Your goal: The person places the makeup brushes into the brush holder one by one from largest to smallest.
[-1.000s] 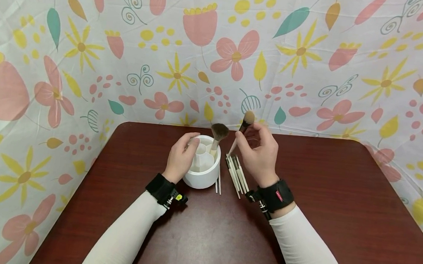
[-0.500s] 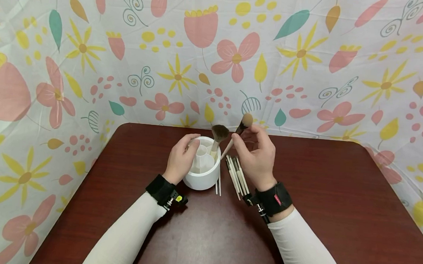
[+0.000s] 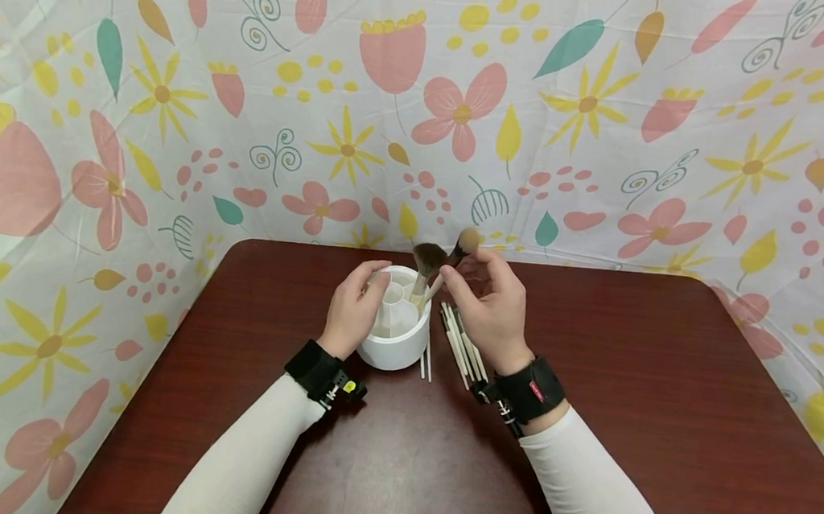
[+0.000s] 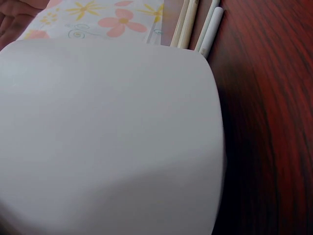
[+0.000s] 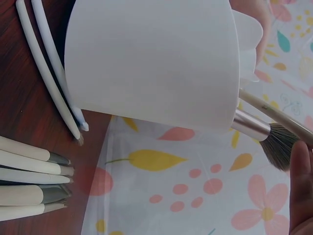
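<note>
Two hands engaged: left hand (image 3: 355,306) curled on the rim of a white holder (image 3: 391,354) near the back edge of the table (image 3: 630,347); right hand (image 3: 493,309) pinching a tan-tipped brush (image 3: 464,246), handle inside the rim. Loose brushes (image 5: 22,195) alongside.

Head view bright and even, pale glare on the desk (image 3: 395,465); left wrist view dimmer, soft shadow low on the white holder (image 4: 107,132)

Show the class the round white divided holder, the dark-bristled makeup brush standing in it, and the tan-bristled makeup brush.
Round white divided holder (image 3: 391,355): head view, front outer wall.
Dark-bristled makeup brush (image 5: 276,143): right wrist view, bristles.
Tan-bristled makeup brush (image 3: 457,254): head view, dark band below the bristles.
</note>
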### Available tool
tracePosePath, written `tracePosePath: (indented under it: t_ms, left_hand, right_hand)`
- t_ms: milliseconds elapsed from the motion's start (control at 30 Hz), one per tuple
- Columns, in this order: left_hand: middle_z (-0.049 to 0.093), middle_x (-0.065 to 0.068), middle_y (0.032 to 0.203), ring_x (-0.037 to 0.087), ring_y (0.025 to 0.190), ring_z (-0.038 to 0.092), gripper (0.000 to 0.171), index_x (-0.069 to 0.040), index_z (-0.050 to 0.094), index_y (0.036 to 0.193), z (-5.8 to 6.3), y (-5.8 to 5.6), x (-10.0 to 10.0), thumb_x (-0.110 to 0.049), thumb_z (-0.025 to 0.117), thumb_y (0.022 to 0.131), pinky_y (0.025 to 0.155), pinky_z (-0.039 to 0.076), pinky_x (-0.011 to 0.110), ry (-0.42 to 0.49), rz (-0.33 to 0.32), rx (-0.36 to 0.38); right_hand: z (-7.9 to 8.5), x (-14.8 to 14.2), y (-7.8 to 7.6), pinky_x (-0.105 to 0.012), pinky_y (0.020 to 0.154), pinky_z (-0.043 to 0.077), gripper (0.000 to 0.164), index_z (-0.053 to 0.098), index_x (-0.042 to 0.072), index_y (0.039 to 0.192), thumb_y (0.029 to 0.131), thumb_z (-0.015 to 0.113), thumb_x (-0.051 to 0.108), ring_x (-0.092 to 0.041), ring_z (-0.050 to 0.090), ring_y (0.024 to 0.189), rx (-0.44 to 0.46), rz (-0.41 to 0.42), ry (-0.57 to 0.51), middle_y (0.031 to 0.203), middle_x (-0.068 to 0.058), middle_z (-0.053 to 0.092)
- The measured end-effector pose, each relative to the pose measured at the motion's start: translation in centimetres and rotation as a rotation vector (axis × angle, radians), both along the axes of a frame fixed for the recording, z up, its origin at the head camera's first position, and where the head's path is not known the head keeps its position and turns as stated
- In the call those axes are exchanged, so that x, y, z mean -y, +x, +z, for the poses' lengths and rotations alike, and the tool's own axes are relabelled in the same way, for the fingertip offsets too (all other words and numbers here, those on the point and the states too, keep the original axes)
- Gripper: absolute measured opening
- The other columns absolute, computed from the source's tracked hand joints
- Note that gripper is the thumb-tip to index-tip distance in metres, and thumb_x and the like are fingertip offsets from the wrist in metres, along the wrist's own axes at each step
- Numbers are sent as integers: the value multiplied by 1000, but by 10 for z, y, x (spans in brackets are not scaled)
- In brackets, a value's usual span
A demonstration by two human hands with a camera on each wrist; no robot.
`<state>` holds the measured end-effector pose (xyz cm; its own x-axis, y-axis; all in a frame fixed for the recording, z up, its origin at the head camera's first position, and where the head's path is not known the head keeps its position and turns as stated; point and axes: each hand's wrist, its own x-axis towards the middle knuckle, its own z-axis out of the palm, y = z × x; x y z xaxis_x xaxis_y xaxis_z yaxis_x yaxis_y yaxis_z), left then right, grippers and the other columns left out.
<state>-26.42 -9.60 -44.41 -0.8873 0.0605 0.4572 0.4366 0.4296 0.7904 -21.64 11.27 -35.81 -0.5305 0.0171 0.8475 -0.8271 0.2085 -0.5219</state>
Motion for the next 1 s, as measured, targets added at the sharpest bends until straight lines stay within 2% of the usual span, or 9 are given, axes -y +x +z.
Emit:
tracePosePath:
  t_ms: [133, 267, 367, 600, 700, 833, 1000]
  left_hand:
    - [60, -6, 126, 11, 99, 55, 32, -24, 60, 129, 0, -1, 0, -40, 45, 105, 85, 45, 40, 2, -2, -8]
    - [60, -4, 126, 13, 100, 56, 35, -21, 60, 130, 0, -2, 0, -40, 46, 105, 85, 45, 41, 4, -7, -9]
    - [60, -5, 126, 12, 100, 56, 33, -23, 60, 129, 0, -1, 0, -40, 46, 105, 85, 45, 41, 4, -8, -8]
    - [59, -7, 126, 12, 99, 56, 31, -26, 59, 130, -1, -1, 1, -40, 45, 105, 85, 45, 41, 7, -22, -19]
    - [59, -7, 127, 11, 99, 55, 32, -26, 59, 130, -2, -3, 1, -41, 45, 105, 84, 44, 41, 8, -26, -15]
    - [59, -5, 128, 12, 100, 55, 36, -23, 59, 132, -3, -3, 2, -43, 44, 105, 85, 44, 41, 9, -27, -9]
    - [59, -4, 129, 11, 104, 55, 37, -25, 59, 131, -3, -1, 2, -46, 43, 105, 86, 44, 42, 12, -26, 2]
  right_hand:
    - [-1, 0, -1, -36, 59, 54, 27, 57, -12, 102, 79, 71, -14, -30, 65, 74, 10, 33, 27, 87, -22, 62]
    - [-2, 0, 0, -33, 60, 53, 28, 58, -11, 103, 79, 72, -13, -28, 64, 75, 25, 22, 52, 88, -21, 61]
    - [-1, 0, 1, -31, 60, 52, 30, 59, -10, 106, 79, 72, -13, -27, 64, 76, 37, 12, 70, 90, -20, 62]
    - [0, -3, -1, -36, 64, 52, 33, 61, -3, 115, 84, 71, -8, -27, 65, 81, 45, 6, 96, 98, -21, 65]
    - [-8, -8, -10, -35, 62, 52, 31, 62, 0, 115, 85, 71, -4, -26, 65, 81, 41, -23, 96, 99, -18, 66]
    - [-22, -17, -24, -33, 62, 52, 30, 63, 5, 117, 88, 72, 4, -21, 65, 81, 61, -55, 103, 102, -8, 68]
    - [-29, -27, -31, -30, 65, 51, 27, 64, 11, 118, 92, 70, 15, -15, 64, 83, 100, -85, 110, 105, 1, 67]
